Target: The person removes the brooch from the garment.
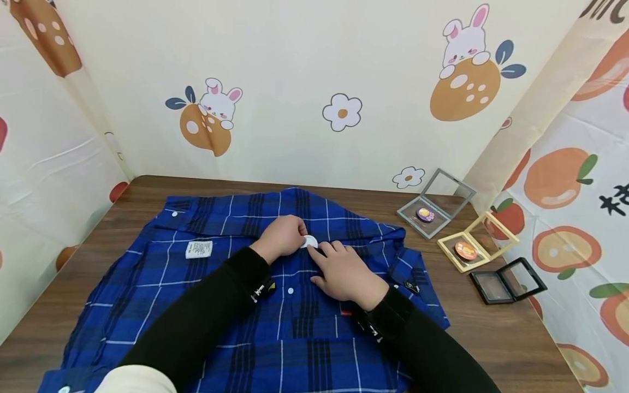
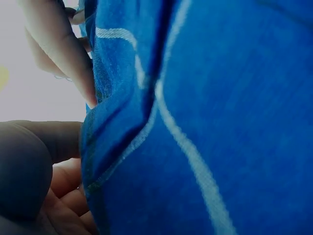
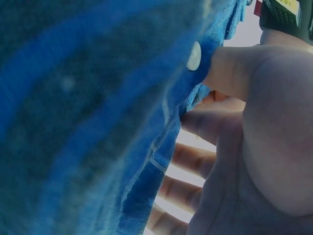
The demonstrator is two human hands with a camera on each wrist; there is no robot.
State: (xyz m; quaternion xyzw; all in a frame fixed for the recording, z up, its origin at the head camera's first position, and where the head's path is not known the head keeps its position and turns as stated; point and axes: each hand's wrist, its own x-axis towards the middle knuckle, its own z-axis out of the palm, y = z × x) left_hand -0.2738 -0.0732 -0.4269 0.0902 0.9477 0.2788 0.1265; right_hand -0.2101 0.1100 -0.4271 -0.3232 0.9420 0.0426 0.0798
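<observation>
A blue plaid shirt [image 1: 167, 295] lies spread out, with a white label [image 1: 199, 249] and small white buttons. At its upper middle my left hand [image 1: 281, 238] has curled fingers; in the left wrist view its thumb and fingers meet the edge of the blue cloth [image 2: 205, 122]. Beside those fingertips is a small white round piece [image 1: 308, 241], its kind unclear. My right hand [image 1: 346, 273] rests on the shirt, fingers spread and index fingertip at the white piece. In the right wrist view its thumb lies by a white button [image 3: 194, 56] at the cloth's edge.
On the right of the wooden table [image 1: 521, 349] stand three open hinged cases: a grey case [image 1: 422, 224] and a yellow case [image 1: 452, 256], each with a small round item, and a black case [image 1: 508, 281]. Printed cloth walls [image 1: 275, 43] enclose the table.
</observation>
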